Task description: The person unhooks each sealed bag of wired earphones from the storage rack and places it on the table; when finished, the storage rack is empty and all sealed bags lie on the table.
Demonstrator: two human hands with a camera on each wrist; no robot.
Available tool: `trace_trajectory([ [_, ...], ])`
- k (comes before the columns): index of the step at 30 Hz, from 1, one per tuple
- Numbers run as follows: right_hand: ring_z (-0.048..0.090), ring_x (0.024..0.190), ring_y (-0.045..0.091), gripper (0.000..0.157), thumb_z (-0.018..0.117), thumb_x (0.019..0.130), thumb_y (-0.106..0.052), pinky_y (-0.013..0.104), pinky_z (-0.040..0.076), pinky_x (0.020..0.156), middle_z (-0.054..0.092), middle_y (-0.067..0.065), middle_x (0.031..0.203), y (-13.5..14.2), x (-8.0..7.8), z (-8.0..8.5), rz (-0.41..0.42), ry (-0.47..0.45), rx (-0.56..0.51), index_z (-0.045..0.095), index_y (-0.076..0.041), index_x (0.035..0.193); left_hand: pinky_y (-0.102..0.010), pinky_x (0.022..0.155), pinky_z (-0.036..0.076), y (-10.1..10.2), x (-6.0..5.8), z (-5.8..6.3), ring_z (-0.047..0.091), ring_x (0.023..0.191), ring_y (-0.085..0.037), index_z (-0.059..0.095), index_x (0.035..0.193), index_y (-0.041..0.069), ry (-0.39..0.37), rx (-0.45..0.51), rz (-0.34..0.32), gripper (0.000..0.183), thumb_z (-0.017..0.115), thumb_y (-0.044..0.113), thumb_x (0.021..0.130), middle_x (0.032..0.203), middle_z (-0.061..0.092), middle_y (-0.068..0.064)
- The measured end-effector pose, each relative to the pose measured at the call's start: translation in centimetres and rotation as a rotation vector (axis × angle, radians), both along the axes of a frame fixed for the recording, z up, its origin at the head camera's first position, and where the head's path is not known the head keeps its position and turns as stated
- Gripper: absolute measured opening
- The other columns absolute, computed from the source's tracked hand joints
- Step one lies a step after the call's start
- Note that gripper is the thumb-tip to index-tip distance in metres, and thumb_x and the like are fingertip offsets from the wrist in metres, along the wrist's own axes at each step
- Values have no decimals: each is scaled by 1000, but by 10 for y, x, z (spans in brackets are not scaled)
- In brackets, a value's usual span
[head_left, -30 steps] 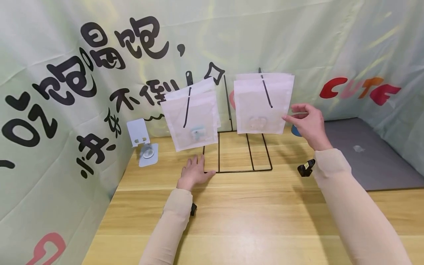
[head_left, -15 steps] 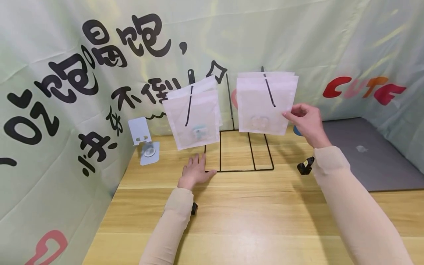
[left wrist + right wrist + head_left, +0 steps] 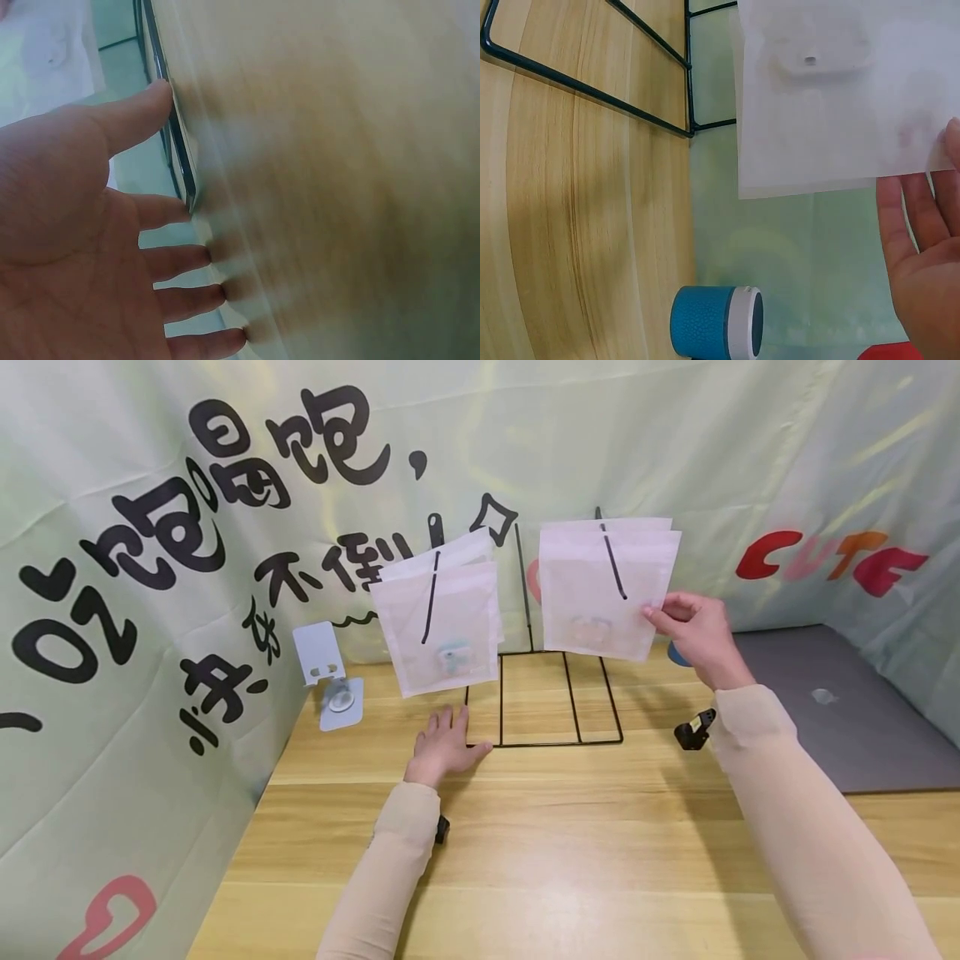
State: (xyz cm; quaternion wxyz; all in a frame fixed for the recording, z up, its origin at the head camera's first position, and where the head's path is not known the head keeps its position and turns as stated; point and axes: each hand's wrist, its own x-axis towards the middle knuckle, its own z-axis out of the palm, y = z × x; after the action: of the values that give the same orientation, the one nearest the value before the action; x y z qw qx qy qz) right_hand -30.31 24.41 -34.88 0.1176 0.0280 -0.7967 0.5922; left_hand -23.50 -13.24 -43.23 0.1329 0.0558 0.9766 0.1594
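Note:
Two black hooks on a black wire rack [image 3: 555,744] each carry white pouches. My right hand [image 3: 697,631] pinches the right edge of the front pouch [image 3: 600,581] on the right hook, thumb in front and fingers behind. Its lower part shows a pale, rounded shape through the material, and another pouch hangs behind it. Spread flat at the rack's front left corner, my left hand [image 3: 447,745] touches the base wire with its thumb. Above it hang the left hook's pouches [image 3: 465,610], the front one showing a light blue item inside.
A closed grey laptop [image 3: 855,710] lies at the right. Behind my right hand stands a small cylinder [image 3: 701,322], blue with a white and dark end. A pale blue phone stand [image 3: 341,706] is at the back left. A printed cloth [image 3: 600,435] encloses the wooden table [image 3: 525,860].
My right fingers have closed on the front right pouch's edge and swung its right side slightly outward, away from the one behind. The left hand keeps its place on the rack.

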Motion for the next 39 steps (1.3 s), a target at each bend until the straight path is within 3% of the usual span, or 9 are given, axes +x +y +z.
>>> trace_trajectory([
  [15,67,92,11,36,72,91,-25,17,49,76,74,-1,100,6,21,1,76,62,41,69,3,115,-61,113,14,2,0,-1,8,147,-41,18,159,12,-4,4,0,82,54,53,98,162,11,-19],
  [22,66,91,8,36,72,92,-26,18,47,73,74,-3,100,10,39,1,70,72,126,70,0,115,-62,113,14,1,-1,-2,7,147,-41,18,159,12,-5,-1,-1,82,53,54,98,162,11,-19],
  [39,69,81,6,24,74,90,-10,15,50,71,75,-3,90,10,86,5,76,136,153,71,4,109,-62,113,13,0,1,0,6,147,-42,16,160,14,-9,-15,-4,84,52,56,98,162,10,-18],
])
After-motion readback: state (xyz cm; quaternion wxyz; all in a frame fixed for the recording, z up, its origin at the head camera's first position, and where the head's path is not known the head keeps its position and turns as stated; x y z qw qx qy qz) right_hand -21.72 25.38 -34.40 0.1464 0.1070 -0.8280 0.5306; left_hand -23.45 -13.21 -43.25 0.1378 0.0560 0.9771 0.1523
